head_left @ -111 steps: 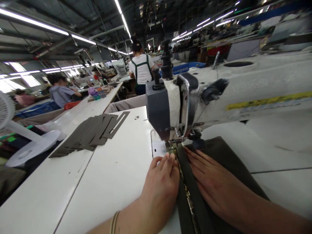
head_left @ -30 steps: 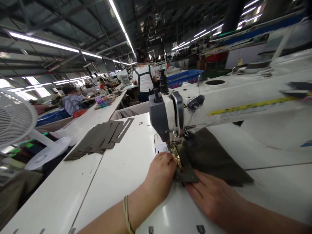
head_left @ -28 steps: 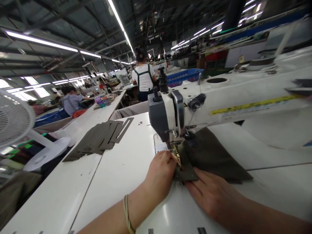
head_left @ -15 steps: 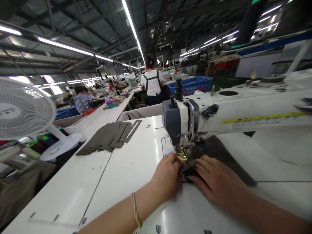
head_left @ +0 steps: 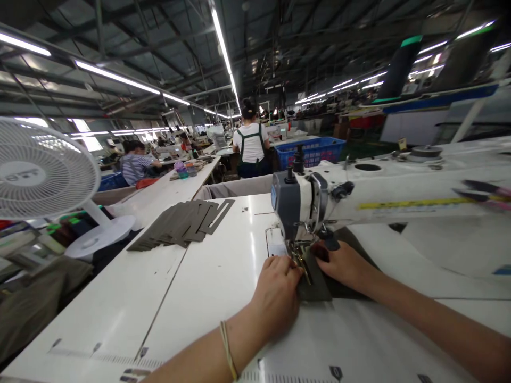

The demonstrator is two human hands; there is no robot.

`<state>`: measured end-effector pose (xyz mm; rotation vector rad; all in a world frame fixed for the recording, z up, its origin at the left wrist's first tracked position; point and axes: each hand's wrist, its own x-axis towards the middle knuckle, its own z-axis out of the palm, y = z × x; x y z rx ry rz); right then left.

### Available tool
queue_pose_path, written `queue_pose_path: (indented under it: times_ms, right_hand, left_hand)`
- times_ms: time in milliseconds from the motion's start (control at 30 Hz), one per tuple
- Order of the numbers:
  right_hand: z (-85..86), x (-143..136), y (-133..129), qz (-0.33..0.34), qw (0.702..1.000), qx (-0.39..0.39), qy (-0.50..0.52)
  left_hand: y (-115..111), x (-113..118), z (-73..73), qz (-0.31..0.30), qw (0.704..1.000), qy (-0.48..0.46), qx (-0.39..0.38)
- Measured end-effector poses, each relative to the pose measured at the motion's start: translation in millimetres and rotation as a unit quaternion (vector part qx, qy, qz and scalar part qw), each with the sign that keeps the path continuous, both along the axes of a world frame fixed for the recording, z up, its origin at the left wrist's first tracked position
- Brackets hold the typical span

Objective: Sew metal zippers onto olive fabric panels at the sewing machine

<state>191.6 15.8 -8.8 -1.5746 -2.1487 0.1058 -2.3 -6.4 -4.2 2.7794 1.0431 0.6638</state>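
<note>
Head view: left hand (head_left: pixel 279 290) and right hand (head_left: pixel 344 263) press the dark fabric (head_left: pixel 317 290) flat.

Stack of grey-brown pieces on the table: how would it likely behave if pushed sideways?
The pieces would probably slide apart rather than shift together, since they overlap loosely on a shiny tabletop. They look thin, so likely light; the slotted piece may flex around its opening.
</note>
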Motion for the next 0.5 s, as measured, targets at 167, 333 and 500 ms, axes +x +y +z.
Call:
queue_pose_path:
  times_ms: [167, 333, 500]
  right_hand:
    - [-2.1, 3.7, 4.0, 0.014, 0.999, -0.032, 0.022]
    - [0.0, 2.0, 2.8, 0.001, 0.999, -0.038, 0.011]
    - [0.7, -5.0, -1.1, -0.082, 0.996, -0.025, -0.007]
  left_hand:
    - [0.0, 0.2, 6.3, -0.019, 0.999, 0.046, 0.021]
    - [1.9, 1.5, 9.0, -0.023, 0.997, 0.069, 0.027]
    - [3.2, 2.9, 7.4, -0.029, 0.996, 0.085, 0.03]
